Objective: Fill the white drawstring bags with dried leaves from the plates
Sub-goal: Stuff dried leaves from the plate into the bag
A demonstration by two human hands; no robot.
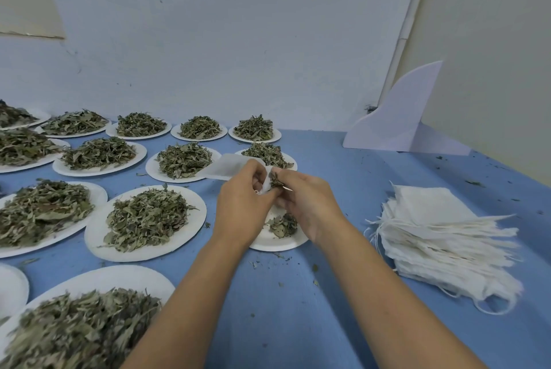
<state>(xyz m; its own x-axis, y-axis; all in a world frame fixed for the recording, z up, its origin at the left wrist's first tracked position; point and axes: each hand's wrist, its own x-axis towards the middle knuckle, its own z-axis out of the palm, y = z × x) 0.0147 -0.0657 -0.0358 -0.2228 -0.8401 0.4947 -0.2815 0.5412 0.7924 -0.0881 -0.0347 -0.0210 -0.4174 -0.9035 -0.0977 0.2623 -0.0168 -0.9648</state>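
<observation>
The bag (228, 166) hangs above the near-right plate (277, 245). The left hand (241, 204) pinches its mouth open, and its body flaps away toward the far side. It looks thin, soft and almost weightless, so I judge it will crumple and close unless it is held by the rim, either side of the opening. The right hand (307, 201) has its fingers closed on a pinch of leaves (275, 180) at that mouth. They seem dry, light and brittle, likely to crumble or scatter if squeezed. A small heap (283, 224) lies on the plate below. Full plates (97, 236) spread leftward over the table (298, 309), and a stack (441, 237) of flat bags lies to the right. The hands hide the opening and how full the bag is, its drawstring cannot be made out, and the nearest left plate is blurred and cut off.
</observation>
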